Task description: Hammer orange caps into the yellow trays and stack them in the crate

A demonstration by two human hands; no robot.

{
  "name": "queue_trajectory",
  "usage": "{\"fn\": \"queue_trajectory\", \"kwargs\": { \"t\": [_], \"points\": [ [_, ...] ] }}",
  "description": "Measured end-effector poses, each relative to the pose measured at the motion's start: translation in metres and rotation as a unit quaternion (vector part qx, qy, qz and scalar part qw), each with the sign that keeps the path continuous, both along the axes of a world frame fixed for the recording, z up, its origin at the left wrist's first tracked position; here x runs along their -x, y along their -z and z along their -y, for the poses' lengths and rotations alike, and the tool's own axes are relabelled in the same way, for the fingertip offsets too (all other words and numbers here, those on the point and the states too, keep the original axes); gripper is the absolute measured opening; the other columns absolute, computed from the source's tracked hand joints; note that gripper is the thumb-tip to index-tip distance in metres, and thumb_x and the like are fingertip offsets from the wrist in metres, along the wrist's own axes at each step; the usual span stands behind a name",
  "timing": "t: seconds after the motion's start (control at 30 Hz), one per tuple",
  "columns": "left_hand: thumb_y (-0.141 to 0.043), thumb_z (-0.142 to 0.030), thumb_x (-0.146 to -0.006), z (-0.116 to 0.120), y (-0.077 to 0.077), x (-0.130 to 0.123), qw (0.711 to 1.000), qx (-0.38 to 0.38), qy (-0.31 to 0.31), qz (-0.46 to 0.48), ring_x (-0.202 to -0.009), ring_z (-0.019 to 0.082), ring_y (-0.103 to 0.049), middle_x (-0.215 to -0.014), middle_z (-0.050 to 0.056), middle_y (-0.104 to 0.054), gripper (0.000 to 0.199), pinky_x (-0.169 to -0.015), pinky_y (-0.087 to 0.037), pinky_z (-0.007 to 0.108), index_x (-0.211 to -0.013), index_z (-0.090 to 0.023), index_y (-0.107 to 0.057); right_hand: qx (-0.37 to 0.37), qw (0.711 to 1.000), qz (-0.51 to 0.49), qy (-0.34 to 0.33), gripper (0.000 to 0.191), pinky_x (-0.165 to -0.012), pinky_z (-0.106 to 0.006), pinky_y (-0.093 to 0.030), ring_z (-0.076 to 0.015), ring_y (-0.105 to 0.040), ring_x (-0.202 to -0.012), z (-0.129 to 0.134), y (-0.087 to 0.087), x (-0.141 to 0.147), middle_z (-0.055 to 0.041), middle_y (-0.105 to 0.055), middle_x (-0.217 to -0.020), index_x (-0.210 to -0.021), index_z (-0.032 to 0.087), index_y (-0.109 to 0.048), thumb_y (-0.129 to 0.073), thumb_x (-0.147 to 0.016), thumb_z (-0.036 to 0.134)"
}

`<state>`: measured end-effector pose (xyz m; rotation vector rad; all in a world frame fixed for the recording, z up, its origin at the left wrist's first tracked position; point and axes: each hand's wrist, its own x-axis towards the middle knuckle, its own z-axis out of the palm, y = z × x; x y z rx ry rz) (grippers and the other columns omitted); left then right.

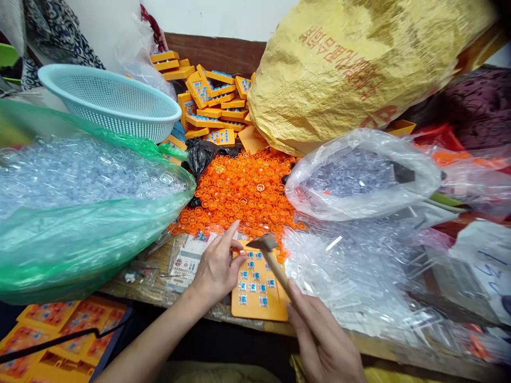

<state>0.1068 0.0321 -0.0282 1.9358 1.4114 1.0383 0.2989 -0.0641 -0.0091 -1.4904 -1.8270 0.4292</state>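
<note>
On the tabletop (pixel 131 290) far to the left of our left hand (pixel 217 268) we see a green plastic bag (pixel 80 223) full of clear plastic pieces, with a pale blue basket (pixel 112 101) behind it. Our left hand lies flat, its grip loose around nothing, fingertips resting on the upper left corner of an orange tray (pixel 255 292) set with small blue squares. Just beyond that hand spreads a heap of orange rings (pixel 243 191), and further back stands a stack of orange trays (pixel 211 101). To the right of the left hand, our right hand (pixel 323 340) has its grip closed around the wooden handle of a small hammer (pixel 271 255), whose head hangs over the top edge of the tray. Right of that grip lies a mass of clear plastic (pixel 359 271), with a clear bag (pixel 359 175) and a big yellow sack (pixel 359 64) beyond it.
</note>
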Motion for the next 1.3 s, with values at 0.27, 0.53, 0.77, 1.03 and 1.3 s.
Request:
{"fn": "queue_trajectory", "kwargs": {
  "t": [0.27, 0.53, 0.77, 1.03, 1.3],
  "points": [
    [-0.06, -0.017, -0.081, -0.007, -0.001, 0.026, 0.995, -0.046, -0.053, -0.064, -0.092, 0.02, -0.064, -0.102, 0.008, -0.069, 0.049, -0.083, -0.054, 0.037, -0.129, -0.015, -0.046, 0.089, 0.989, -0.068, 0.099, 0.043, -0.089, -0.03, -0.053, -0.0213, -0.065, -0.106, -0.002, 0.015, -0.009, -0.0087, -0.066, -0.118, -0.126, 0.021, -0.059, -0.056, -0.086, 0.035],
    [-0.051, -0.013, -0.084, -0.035, -0.014, 0.041, 0.98, -0.093, 0.01, -0.178, -0.078, 0.022, -0.06, -0.08, 0.008, -0.07, 0.018, -0.073, -0.051, 0.036, -0.086, -0.015, -0.068, 0.185, 0.928, -0.245, 0.211, 0.065, -0.095, -0.038, -0.05, -0.0247, -0.066, -0.103, -0.009, 0.021, 0.003, -0.0076, -0.067, -0.117, -0.129, 0.02, -0.055, -0.068, -0.073, 0.05],
    [-0.052, -0.012, -0.083, -0.006, -0.008, 0.049, 0.988, 0.007, 0.068, -0.141, -0.075, 0.017, -0.064, -0.082, 0.005, -0.067, 0.018, -0.07, -0.051, 0.028, -0.087, -0.016, -0.069, 0.159, 0.949, -0.21, 0.172, 0.055, -0.103, -0.042, -0.043, -0.0265, -0.063, -0.109, 0.001, 0.022, -0.008, -0.0093, -0.065, -0.122, -0.126, 0.018, -0.058, -0.067, -0.078, 0.042],
    [-0.053, -0.015, -0.086, -0.001, -0.017, 0.019, 0.995, -0.087, 0.036, -0.027, -0.094, 0.02, -0.063, -0.101, 0.01, -0.067, 0.03, -0.084, -0.051, 0.034, -0.115, -0.015, -0.059, -0.007, 0.994, -0.061, 0.086, 0.033, -0.083, -0.024, -0.057, -0.02, -0.068, -0.099, 0.001, 0.012, -0.012, -0.0066, -0.069, -0.114, -0.118, 0.019, -0.064, -0.059, -0.086, 0.024],
    [-0.057, -0.013, -0.079, -0.012, -0.014, -0.013, 0.996, -0.025, 0.051, -0.063, -0.081, 0.021, -0.063, -0.086, 0.005, -0.068, 0.045, -0.078, -0.053, 0.038, -0.124, -0.016, -0.051, -0.089, 0.995, 0.034, 0.038, 0.052, -0.083, -0.019, -0.053, -0.0127, -0.068, -0.091, -0.003, -0.009, -0.011, -0.001, -0.069, -0.108, -0.135, 0.03, -0.048, -0.055, -0.088, 0.01]
  ]
}}
